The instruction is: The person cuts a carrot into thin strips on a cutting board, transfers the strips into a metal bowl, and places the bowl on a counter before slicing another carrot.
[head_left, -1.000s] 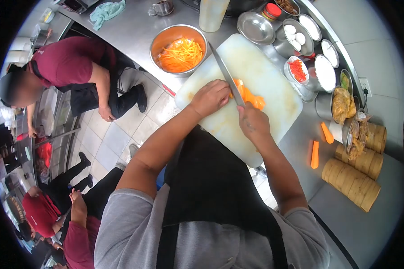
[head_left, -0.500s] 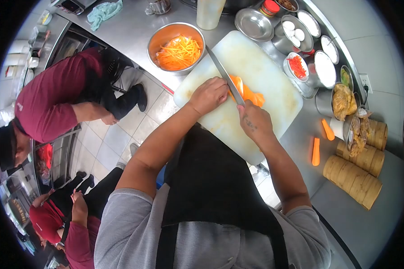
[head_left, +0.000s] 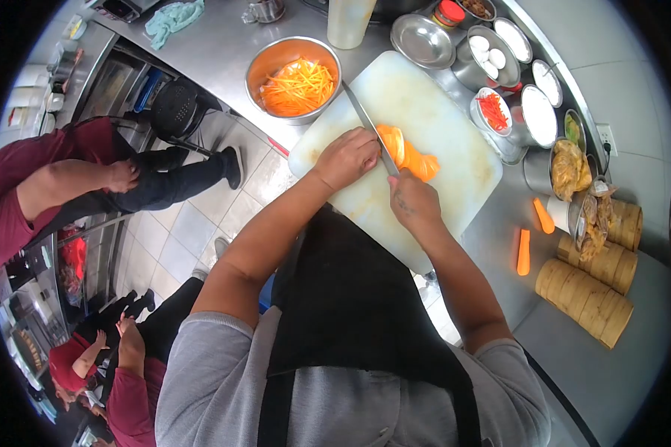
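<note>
On the white cutting board my right hand is closed round the handle of a knife, whose blade points up and to the left. My left hand has its fingers curled against the left side of the blade; anything beneath them is hidden. Orange carrot slices lie overlapped just right of the blade. Beyond the board's upper left edge, a metal bowl holds thin orange strips.
Two whole carrots lie on the counter at right, beside bamboo steamers. Metal bowls, a bowl of red strips and a bowl of eggs line the back right. Several people in dark red are at left.
The knife and my right hand have shifted slightly left, and more of the orange slices shows. The person at upper left has moved down and to the left.
</note>
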`<state>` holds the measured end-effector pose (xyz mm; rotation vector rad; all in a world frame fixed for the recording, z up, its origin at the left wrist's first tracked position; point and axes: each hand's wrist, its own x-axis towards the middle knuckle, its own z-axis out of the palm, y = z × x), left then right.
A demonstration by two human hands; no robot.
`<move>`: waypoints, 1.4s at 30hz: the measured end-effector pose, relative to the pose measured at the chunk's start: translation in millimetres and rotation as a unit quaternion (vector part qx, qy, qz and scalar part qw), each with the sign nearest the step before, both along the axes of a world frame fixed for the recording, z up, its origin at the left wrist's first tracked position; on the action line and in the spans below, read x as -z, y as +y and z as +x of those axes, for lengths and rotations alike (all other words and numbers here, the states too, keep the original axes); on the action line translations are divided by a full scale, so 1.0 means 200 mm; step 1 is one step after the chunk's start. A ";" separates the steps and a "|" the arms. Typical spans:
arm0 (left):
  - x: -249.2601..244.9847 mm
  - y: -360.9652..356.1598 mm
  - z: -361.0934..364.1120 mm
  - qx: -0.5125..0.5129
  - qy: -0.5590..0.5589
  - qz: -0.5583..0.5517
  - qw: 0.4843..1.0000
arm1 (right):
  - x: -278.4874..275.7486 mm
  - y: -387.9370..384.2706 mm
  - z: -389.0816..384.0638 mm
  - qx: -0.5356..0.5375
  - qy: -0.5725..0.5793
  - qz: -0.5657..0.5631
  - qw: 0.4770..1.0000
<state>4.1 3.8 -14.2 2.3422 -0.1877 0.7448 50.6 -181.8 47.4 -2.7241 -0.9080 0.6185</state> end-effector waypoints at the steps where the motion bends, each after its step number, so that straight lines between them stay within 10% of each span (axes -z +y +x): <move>1: 0.00 0.01 0.01 -0.001 -0.002 0.002 1.000 | 0.00 0.00 0.01 -0.002 0.003 0.002 1.000; 42: 0.00 0.00 0.00 -0.010 -0.026 -0.023 0.999 | -0.07 -0.03 0.03 0.007 0.023 0.002 1.000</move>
